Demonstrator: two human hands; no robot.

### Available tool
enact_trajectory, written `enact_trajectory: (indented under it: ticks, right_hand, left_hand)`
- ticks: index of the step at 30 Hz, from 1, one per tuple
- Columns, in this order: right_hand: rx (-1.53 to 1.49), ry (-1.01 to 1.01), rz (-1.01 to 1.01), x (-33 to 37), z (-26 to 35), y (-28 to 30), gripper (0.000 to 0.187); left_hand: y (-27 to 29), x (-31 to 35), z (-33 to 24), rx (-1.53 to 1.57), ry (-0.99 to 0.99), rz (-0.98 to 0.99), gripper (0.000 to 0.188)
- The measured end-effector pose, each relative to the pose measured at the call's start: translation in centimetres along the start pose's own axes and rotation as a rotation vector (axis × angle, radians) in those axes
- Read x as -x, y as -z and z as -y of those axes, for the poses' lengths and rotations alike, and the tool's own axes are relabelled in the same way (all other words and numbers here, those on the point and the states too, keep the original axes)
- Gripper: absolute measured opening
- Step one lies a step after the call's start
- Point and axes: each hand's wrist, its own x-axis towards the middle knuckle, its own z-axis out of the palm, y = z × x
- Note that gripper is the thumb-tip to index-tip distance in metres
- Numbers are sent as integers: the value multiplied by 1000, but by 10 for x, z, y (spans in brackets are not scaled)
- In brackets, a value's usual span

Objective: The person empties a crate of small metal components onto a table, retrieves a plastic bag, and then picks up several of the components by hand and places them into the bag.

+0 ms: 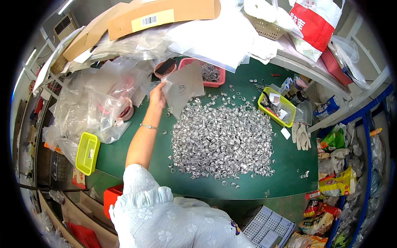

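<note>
Nearest me: pale sleeve [149, 198], grey crate [266, 227] low right. Then the big pile of silver metal rings [223, 140], loose on the green table [111, 157]. My left hand [157, 97] is past it, fingers closed, pinching the corner of a translucent plastic sheet [184, 93] that hangs at the pile's far left edge. Right hand's out of frame; can't tell its fingers. Step, I'd judge: handling the sheet; next move probably calls for a firm pinch, clear of the rings. Behind: pink basket [222, 76] with more rings; cardboard [165, 18] and white sheets [211, 37] above. Blue rack [364, 124] far right.
</note>
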Motion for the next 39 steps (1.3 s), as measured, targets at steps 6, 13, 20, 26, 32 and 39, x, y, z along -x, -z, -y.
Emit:
enact_trajectory:
  ticks: [6,13,20,26,32,39]
  right_hand:
    - [-90,11,1,-3,25,-17,29]
    - [-162,60,7,-4,36,-26,28]
    - [-188,90,4,-7,43,-29,27]
    - [-206,114,-4,-12,50,-26,27]
    - [-226,188,-8,-14,62,-28,28]
    - [-216,251,-31,-7,57,-39,28]
  left_hand:
    - [54,22,-45,104,269,88,27]
    - [177,64,-43,-87,432,-184,20]
    - [194,119,-85,-889,196,-479,12]
    - [190,103,-14,-630,142,-560,13]
    - [258,107,61,-1466,22,-501,63]
    - [201,170,75,-1391,424,-914,121]
